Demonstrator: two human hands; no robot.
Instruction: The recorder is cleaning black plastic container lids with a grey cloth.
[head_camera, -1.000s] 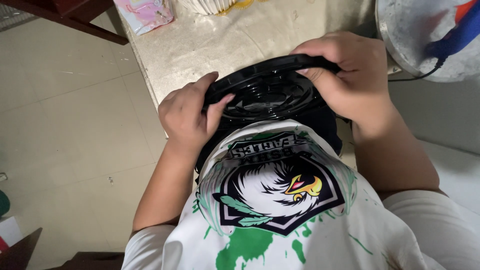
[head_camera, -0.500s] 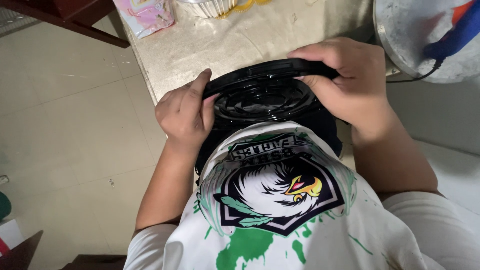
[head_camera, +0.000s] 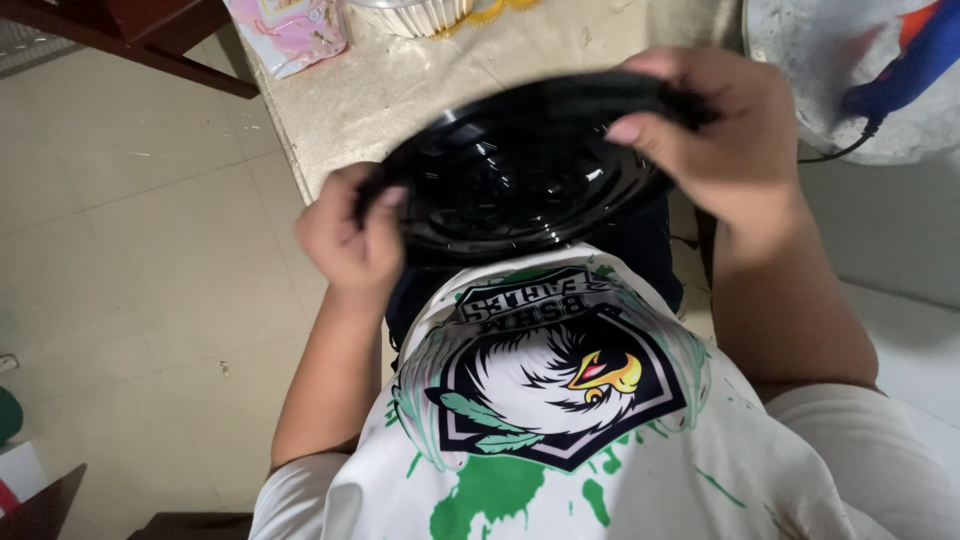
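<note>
Closest to us, our white shirt (head_camera: 560, 440) carries a shield-shaped bird emblem in black, yellow and green splashes. Just above it we hold a glossy black ribbed round tray (head_camera: 510, 175), tilted, over the desk's near edge. Our left hand (head_camera: 345, 235) curls tight on its left rim; our right hand (head_camera: 725, 140) pinches the right rim, thumb on top. Beyond, the speckled beige desk (head_camera: 400, 90) bears a pink glossy packet (head_camera: 290, 30) at its far left corner, beside a pleated white cup (head_camera: 415, 12).
</note>
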